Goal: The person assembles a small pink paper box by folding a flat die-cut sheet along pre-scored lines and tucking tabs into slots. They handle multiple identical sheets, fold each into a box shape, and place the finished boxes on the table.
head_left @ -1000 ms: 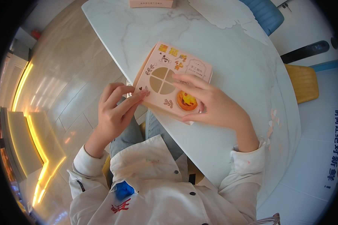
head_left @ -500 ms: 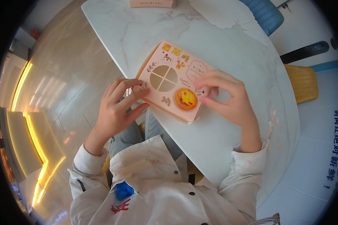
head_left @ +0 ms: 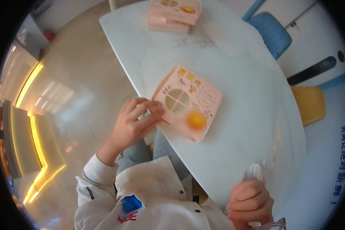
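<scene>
A pink cardboard pastry box [head_left: 209,97] lies tilted on the marble table, near its front-left edge. Its lid has a round window with four panes and a printed egg tart, blurred at this moment. My left hand [head_left: 140,119] pinches the box's left corner between thumb and fingers; what lies under the fingertips is hidden. Well away from the box, at the lower right, my right hand [head_left: 251,201] is closed with curled fingers. A crumpled white piece [head_left: 255,171], thin like paper or film, sticks out of its top.
Stacked pink boxes [head_left: 170,26] stand at the table's far left. White flat sheets [head_left: 234,40] lie at the far side. Small scraps [head_left: 275,143] are scattered near the right edge of the marble table [head_left: 239,111]. Blue [head_left: 272,34] and yellow [head_left: 307,103] chairs stand beyond it.
My right hand has left the box's right side and come back toward me, now closed with the white piece showing. My left hand stays at the box's left corner. The view has shifted.
</scene>
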`<move>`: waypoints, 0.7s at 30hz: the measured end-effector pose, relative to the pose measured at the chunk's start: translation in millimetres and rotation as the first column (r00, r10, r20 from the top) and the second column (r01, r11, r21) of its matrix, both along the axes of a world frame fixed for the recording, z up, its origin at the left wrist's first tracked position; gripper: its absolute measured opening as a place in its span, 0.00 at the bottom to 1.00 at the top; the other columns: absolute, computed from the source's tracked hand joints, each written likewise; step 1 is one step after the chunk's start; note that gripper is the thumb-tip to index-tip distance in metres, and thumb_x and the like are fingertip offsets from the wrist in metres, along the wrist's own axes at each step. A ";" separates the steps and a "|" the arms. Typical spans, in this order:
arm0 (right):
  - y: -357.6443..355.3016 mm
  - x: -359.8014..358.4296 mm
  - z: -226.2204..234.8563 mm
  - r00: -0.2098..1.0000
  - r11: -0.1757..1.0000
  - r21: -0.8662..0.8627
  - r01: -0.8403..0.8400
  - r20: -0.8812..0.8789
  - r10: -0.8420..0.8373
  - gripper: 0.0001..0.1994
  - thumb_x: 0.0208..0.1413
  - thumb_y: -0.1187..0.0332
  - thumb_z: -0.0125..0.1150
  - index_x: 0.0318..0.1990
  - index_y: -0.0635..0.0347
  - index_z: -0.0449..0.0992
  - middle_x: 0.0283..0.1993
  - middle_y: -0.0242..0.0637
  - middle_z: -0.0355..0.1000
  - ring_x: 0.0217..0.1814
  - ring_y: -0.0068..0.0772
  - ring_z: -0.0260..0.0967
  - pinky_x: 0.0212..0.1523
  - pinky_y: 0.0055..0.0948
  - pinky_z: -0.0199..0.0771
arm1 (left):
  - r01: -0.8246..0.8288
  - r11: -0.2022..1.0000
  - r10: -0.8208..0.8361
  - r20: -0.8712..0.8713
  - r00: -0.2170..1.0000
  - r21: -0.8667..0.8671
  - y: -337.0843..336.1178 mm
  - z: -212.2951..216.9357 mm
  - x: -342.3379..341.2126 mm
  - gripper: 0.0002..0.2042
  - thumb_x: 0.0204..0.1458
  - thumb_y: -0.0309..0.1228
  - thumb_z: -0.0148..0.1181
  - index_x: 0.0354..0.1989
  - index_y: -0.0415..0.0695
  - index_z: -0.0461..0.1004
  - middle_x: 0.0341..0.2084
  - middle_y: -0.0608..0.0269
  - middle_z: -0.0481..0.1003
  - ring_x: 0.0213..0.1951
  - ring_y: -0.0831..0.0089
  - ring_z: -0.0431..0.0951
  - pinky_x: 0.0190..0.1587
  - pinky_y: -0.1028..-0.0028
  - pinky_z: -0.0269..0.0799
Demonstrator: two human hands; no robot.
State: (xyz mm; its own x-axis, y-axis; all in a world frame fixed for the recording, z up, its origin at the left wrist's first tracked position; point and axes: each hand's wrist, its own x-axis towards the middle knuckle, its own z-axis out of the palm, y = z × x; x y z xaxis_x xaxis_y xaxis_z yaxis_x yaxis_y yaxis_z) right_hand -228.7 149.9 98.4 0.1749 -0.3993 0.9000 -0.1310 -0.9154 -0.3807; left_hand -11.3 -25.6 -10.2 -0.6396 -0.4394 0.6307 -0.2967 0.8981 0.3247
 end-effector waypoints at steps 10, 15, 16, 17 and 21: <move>-23.7 50.4 50.6 0.978 0.998 -0.046 0.053 -0.200 -0.062 0.11 0.48 0.69 0.63 0.36 0.67 0.74 0.28 0.42 0.72 0.21 0.35 0.66 0.19 0.32 0.59 | 0.000 0.998 0.014 -0.193 0.981 0.069 7.2 -22.8 -5.5 0.16 0.43 0.23 0.69 0.44 0.44 0.80 0.45 0.59 0.76 0.44 0.59 0.75 0.46 0.65 0.73; -36.3 88.7 63.9 0.987 0.978 -0.138 0.160 0.003 -0.161 0.05 0.62 0.68 0.53 0.32 0.52 0.72 0.25 0.31 0.72 0.19 0.25 0.65 0.20 0.25 0.58 | 0.053 0.982 0.007 -0.319 0.948 0.179 1.2 -34.5 -27.2 0.15 0.47 0.23 0.66 0.45 0.44 0.79 0.50 0.57 0.73 0.47 0.58 0.71 0.51 0.64 0.69; -35.5 88.5 62.3 0.989 0.980 -0.137 0.145 -0.011 -0.148 0.05 0.62 0.68 0.52 0.33 0.52 0.72 0.25 0.30 0.70 0.18 0.25 0.63 0.21 0.25 0.58 | 0.042 0.983 0.022 -0.344 0.939 0.179 2.2 -38.4 -28.2 0.15 0.47 0.22 0.66 0.46 0.45 0.79 0.51 0.57 0.73 0.48 0.58 0.70 0.51 0.64 0.68; -34.2 86.2 60.6 0.990 0.982 -0.132 0.137 -0.024 -0.142 0.05 0.63 0.67 0.51 0.34 0.51 0.71 0.25 0.29 0.69 0.17 0.24 0.62 0.21 0.25 0.57 | 0.037 0.983 0.033 -0.367 0.930 0.182 3.9 -43.3 -29.8 0.15 0.48 0.22 0.65 0.46 0.45 0.78 0.51 0.57 0.72 0.49 0.58 0.70 0.52 0.64 0.68; -47.2 95.1 60.2 0.963 0.954 -0.257 -0.156 0.175 0.204 0.07 0.51 0.72 0.63 0.36 0.63 0.72 0.28 0.44 0.72 0.20 0.35 0.66 0.19 0.31 0.58 | 0.050 0.979 0.036 -0.416 0.909 0.196 2.8 -54.5 -28.4 0.16 0.49 0.22 0.63 0.48 0.47 0.78 0.53 0.57 0.72 0.51 0.59 0.68 0.55 0.62 0.63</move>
